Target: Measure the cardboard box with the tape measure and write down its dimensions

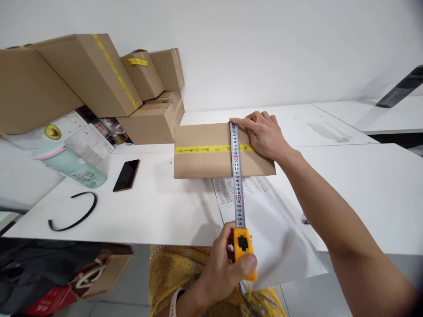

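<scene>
Cardboard box [205, 164] lies flat on the white table [148, 211], between the two hands, sealed by a yellow strip. Contents are hidden. Its long axis runs left-right, across the line from hand to hand.

Left hand [222, 264], nearest the body, is curled tight round the yellow tape measure [243, 247], thumb over the case. The blade [237, 185] runs straight away from it, over the box's short dimension, to the right hand [264, 134]. Right hand rests on the box's far right part, fingers mostly extended, index tip pinning the blade's end at the far edge, gripping nothing. It is the hand touching the box; the left is off it, past the table edge.

A printed sheet [264, 220] lies under the box, between the hands. Left of both hands: phone [126, 175], bottle [71, 165], stacked cartons [99, 79], all shut.
</scene>
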A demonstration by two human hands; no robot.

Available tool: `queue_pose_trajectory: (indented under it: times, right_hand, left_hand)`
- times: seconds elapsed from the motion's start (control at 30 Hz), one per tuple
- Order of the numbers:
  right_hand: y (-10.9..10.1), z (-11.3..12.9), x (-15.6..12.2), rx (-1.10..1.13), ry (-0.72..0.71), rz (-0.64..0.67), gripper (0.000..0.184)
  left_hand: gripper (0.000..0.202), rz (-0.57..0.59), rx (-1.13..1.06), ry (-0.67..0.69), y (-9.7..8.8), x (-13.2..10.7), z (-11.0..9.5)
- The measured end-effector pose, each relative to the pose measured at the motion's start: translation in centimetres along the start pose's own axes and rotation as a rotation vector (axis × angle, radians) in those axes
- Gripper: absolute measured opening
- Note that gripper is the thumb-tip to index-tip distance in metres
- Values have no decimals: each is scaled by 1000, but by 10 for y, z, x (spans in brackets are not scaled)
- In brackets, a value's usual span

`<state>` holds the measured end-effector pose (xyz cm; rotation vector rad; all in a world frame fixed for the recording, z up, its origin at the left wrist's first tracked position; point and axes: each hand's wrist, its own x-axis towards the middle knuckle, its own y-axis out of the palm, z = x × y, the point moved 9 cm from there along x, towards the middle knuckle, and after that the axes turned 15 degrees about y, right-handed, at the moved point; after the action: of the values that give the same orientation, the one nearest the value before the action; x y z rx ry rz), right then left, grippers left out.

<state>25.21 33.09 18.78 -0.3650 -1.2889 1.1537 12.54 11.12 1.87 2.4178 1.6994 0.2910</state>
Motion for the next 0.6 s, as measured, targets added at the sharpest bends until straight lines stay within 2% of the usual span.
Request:
queue_pose_trajectory:
  times: [0.17,0.4,0.5,0.6]
  right_hand:
    - [0,-1,-2,-21,17,-3,49]
    - [-1,0,-4,-30,83,-24,50]
    - [-2,0,-8,-32,110,-30,52]
    - [-6,2,-17,-13,109,-50,54]
  left_hand:
    - [55,9,-25,21,-2,-5,3]
    - [72,12,22,45,-10,-28,28]
    - [65,27,140,71,-15,-23,26]
    - [61,150,339,126,-12,-14,20]
